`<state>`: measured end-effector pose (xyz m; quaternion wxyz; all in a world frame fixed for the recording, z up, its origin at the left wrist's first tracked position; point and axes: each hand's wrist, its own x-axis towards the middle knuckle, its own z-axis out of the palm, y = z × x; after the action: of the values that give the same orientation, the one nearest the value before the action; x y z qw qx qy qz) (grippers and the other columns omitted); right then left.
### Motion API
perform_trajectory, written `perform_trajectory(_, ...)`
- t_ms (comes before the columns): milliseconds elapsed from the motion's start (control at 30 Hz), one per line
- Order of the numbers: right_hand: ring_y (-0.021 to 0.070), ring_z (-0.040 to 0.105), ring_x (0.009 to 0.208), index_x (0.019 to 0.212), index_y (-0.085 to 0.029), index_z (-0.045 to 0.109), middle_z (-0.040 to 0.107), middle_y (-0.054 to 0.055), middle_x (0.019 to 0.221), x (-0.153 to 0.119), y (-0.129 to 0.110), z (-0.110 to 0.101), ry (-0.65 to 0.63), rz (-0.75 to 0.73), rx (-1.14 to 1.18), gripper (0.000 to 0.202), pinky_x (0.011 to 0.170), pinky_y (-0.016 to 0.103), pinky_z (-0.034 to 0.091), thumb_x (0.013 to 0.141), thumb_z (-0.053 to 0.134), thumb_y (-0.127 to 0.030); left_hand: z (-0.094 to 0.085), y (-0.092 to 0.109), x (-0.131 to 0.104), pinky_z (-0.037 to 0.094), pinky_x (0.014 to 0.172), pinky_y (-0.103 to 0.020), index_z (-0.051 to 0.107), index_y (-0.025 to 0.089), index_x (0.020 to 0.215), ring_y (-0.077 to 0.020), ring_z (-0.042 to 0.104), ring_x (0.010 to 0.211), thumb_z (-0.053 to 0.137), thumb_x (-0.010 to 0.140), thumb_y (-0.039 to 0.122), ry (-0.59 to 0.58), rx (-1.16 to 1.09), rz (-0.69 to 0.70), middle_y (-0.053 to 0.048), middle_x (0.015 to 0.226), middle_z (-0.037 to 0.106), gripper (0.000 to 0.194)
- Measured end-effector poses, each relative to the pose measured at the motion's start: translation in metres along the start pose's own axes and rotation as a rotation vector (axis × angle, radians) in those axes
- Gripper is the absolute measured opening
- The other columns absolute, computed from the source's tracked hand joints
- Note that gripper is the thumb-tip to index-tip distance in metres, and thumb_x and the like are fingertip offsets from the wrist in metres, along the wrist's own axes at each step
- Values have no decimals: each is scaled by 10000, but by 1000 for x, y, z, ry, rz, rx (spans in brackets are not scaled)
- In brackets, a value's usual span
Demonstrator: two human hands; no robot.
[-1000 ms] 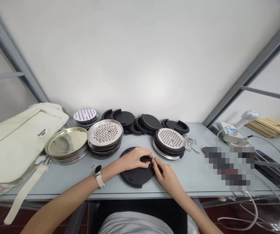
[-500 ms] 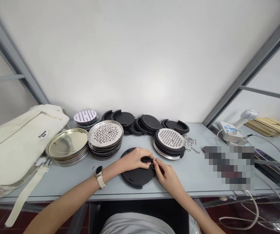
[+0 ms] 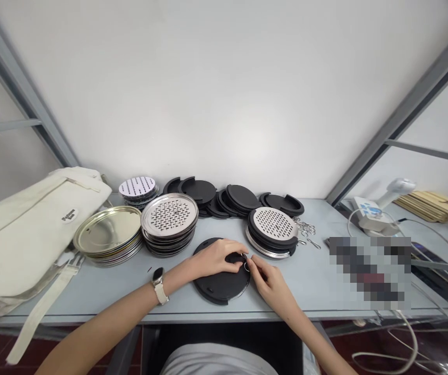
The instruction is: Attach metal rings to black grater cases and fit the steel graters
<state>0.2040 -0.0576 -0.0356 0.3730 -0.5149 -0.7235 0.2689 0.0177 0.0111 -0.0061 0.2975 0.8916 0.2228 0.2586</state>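
Note:
A black round disc with a raised part-rim [image 3: 218, 286] lies on the table before me. My left hand [image 3: 221, 256] is closed on its upper right part, thumb and bent fingers reaching toward the right edge. At that edge my right hand [image 3: 268, 278] pinches a small metal clip with a ring [image 3: 246, 266], thumb and forefinger together. The fingertips of both hands nearly meet there, and they hide how the clip sits on the disc. Behind my right hand stands a stack topped by a perforated metal grater plate [image 3: 275, 223] in a black holder.
Left are stacked grater plates [image 3: 169, 214], gold-coloured round lids [image 3: 109, 229] and a cream bag [image 3: 32, 224]. More black holders [image 3: 242, 198] line the wall. Loose metal clips [image 3: 313, 243] lie right, before a white scanner on a stand [image 3: 387, 203] and cables.
My right hand has shifted slightly right and down at the disc's edge, and the ring shows a little more clearly. My left hand stays in nearly the same place.

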Motion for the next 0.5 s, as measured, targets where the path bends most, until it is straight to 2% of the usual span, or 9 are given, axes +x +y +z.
perform_trajectory(233, 116, 348, 533, 772, -209, 450, 407, -44, 597, -5, 0, 3, -58, -27, 5, 265, 518, 245, 293, 978, 363, -350, -1, 1, 0, 438, 919, -284, 658, 179, 1051, -190, 610, 999, 616, 808, 100, -12, 8, 6, -61, 1100, 662, 259)
perform_trajectory(500, 112, 323, 555, 695, -220, 338, 324, -51, 610, -1, 2, 3, -7, 40, 106, 335, 510, 231, 278, 970, 375, -407, 0, 3, -1, 441, 922, -296, 644, 204, 1099, -189, 603, 1005, 570, 825, 81, -31, 5, 27, -59, 1100, 656, 310)
